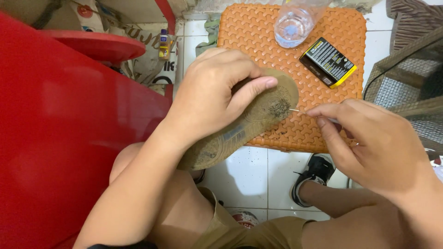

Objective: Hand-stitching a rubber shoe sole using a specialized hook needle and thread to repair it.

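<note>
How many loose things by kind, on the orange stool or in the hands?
Shoe sole, held by left hand: 1
Thin needle, pinched by right hand: 1
Clear plastic bottle, on orange stool: 1
Black and yellow box, on stool: 1
Total: 4

Orange woven-pattern plastic stool (258, 27) is standing on white tiled floor (244, 175), carrying a clear plastic bottle (293, 23) and a black-and-yellow small box (327, 62) lying near each other.
</note>
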